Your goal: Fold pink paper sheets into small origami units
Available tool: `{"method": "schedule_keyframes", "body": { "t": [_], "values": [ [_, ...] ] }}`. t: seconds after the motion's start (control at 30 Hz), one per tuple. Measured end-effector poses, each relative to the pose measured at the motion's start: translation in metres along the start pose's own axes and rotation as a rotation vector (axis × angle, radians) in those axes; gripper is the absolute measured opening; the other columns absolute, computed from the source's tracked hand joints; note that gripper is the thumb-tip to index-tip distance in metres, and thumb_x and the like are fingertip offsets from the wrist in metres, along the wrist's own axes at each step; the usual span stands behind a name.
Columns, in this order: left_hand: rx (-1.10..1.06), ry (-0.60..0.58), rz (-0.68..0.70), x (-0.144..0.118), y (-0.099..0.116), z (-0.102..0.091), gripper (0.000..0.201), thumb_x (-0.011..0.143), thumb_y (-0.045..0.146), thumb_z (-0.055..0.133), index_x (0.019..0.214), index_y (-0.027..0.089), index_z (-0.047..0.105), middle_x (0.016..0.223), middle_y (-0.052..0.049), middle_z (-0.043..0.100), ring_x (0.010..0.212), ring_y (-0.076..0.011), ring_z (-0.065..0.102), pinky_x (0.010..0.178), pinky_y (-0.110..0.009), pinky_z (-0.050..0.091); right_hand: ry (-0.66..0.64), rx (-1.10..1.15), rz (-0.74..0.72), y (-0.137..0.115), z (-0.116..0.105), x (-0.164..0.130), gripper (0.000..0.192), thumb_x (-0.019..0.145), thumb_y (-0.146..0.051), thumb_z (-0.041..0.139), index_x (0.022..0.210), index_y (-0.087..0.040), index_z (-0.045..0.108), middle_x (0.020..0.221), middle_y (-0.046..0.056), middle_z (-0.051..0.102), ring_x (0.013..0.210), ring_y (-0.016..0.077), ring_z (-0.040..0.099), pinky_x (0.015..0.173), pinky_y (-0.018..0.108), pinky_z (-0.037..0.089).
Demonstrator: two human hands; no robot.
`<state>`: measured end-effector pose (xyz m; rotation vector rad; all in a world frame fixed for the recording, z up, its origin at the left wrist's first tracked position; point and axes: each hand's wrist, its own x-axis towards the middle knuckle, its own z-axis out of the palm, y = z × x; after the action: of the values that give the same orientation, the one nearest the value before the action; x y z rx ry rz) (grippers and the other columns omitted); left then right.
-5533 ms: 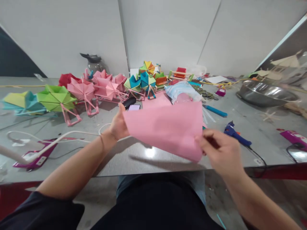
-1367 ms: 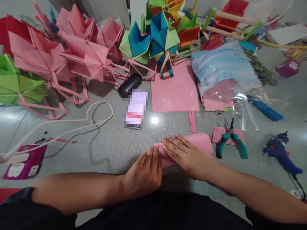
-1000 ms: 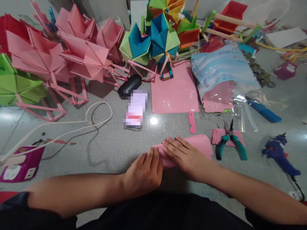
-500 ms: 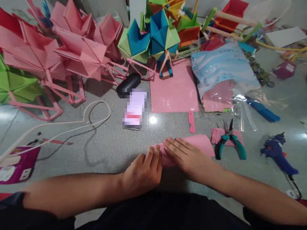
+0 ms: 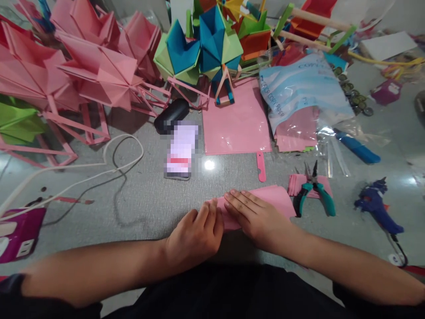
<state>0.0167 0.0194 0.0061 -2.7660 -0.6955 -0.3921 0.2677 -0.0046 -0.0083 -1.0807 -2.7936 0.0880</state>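
A folded pink sheet of paper (image 5: 281, 201) lies on the grey table close in front of me. My left hand (image 5: 196, 231) has its fingers curled over the paper's left end, pinching it; the thumb is hidden. Flat across the middle of the sheet rests my right hand (image 5: 257, 216), fingers stretched out and pressing down. Just right of the paper, pliers with teal and black handles (image 5: 314, 188) lie on a small stack of pink paper pieces (image 5: 294, 184). A pink folding-knife-shaped strip (image 5: 261, 166) lies beyond the sheet.
Pink folded-paper shapes (image 5: 99, 73) crowd the back left. A phone (image 5: 182, 150) and black case (image 5: 171, 116) lie ahead, with a white cable (image 5: 124, 136) to their left. Pink sheets (image 5: 235, 124), a copy paper bag (image 5: 302, 88), a blue cutter (image 5: 358, 146) and a glue gun (image 5: 378, 208) lie rightward.
The camera view has turned slightly, so the table things appear shifted left. Both hands remain on the pink paper, with hardly any movement against it.
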Motion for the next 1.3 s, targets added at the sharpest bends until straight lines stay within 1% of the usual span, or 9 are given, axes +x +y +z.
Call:
{"method": "schedule_keyframes", "body": {
  "t": [0.13,0.33,0.5,0.67,0.93,1.03,1.17,1.23,1.3],
  "values": [
    [0.004,-0.005,-0.006,0.001,-0.001,0.001,0.029,0.104,0.009,0.051,0.115,0.003,0.077,0.118,-0.021,0.084,0.100,-0.0244,0.077,0.065,-0.028,0.055,-0.010,-0.010,0.031,-0.003,-0.001,-0.001,0.058,0.092,-0.002,0.052,0.148,-0.001,0.063,0.156,0.024,0.066,0.145,0.0330,0.066,0.119,0.051,0.059],
    [-0.007,-0.035,0.010,0.000,-0.002,0.002,0.026,0.102,0.009,0.056,0.117,0.001,0.077,0.116,-0.021,0.083,0.095,-0.0237,0.077,0.064,-0.028,0.056,0.077,-0.145,0.185,-0.018,-0.002,-0.005,0.047,0.097,-0.006,0.052,0.140,0.000,0.068,0.149,0.025,0.071,0.139,0.0344,0.070,0.116,0.051,0.059],
    [-0.016,-0.083,0.027,0.000,-0.002,0.001,0.029,0.103,0.009,0.055,0.121,0.001,0.076,0.122,-0.023,0.082,0.101,-0.0256,0.079,0.068,-0.030,0.060,0.102,-0.192,0.299,-0.031,-0.002,-0.004,0.045,0.101,-0.015,0.053,0.141,-0.001,0.068,0.149,0.024,0.071,0.136,0.0355,0.071,0.117,0.052,0.054],
    [-0.023,-0.120,0.019,0.000,-0.001,0.003,0.031,0.102,0.010,0.056,0.123,-0.001,0.075,0.121,-0.024,0.082,0.098,-0.0266,0.079,0.064,-0.030,0.059,0.145,-0.222,0.441,-0.040,0.001,-0.007,0.046,0.104,-0.021,0.055,0.144,-0.003,0.066,0.148,0.023,0.072,0.137,0.0352,0.070,0.122,0.052,0.048],
    [-0.049,-0.156,0.011,0.000,0.001,0.005,0.032,0.101,0.009,0.057,0.126,-0.003,0.074,0.121,-0.026,0.080,0.096,-0.0282,0.077,0.063,-0.032,0.056,0.125,-0.255,0.700,-0.035,0.004,-0.025,0.066,0.109,-0.042,0.055,0.157,0.004,0.053,0.147,0.034,0.069,0.137,0.0457,0.068,0.119,0.061,0.049],
    [-0.058,-0.155,0.003,-0.002,0.000,0.005,0.033,0.104,0.017,0.059,0.126,-0.002,0.074,0.122,-0.026,0.079,0.096,-0.0286,0.075,0.065,-0.034,0.055,0.106,-0.245,0.795,-0.028,0.003,-0.029,0.068,0.110,-0.045,0.053,0.155,0.006,0.053,0.144,0.037,0.069,0.133,0.0487,0.069,0.116,0.065,0.049],
    [-0.130,-0.197,-0.029,0.004,-0.006,0.002,0.043,0.106,0.037,0.066,0.128,0.000,0.072,0.120,-0.023,0.077,0.095,-0.0306,0.070,0.071,-0.040,0.054,0.094,-0.191,0.828,-0.019,-0.005,-0.026,0.059,0.109,-0.043,0.054,0.154,-0.005,0.056,0.146,0.030,0.068,0.137,0.0470,0.065,0.113,0.063,0.051],
    [-0.212,-0.259,-0.070,0.011,-0.012,-0.001,0.050,0.102,0.041,0.073,0.134,0.003,0.069,0.119,-0.021,0.075,0.101,-0.0334,0.068,0.081,-0.045,0.055,0.066,-0.136,0.804,-0.013,-0.011,-0.023,0.058,0.109,-0.043,0.056,0.157,-0.011,0.053,0.150,0.026,0.066,0.140,0.0457,0.063,0.111,0.062,0.053],
    [-0.309,-0.352,-0.133,0.019,-0.019,-0.004,0.057,0.098,0.044,0.076,0.140,0.007,0.065,0.120,-0.020,0.072,0.108,-0.0368,0.065,0.091,-0.051,0.053,0.047,-0.061,0.803,-0.006,-0.018,-0.022,0.060,0.106,-0.045,0.061,0.158,-0.017,0.053,0.146,0.022,0.069,0.132,0.0442,0.066,0.105,0.061,0.055]
  ]
}}
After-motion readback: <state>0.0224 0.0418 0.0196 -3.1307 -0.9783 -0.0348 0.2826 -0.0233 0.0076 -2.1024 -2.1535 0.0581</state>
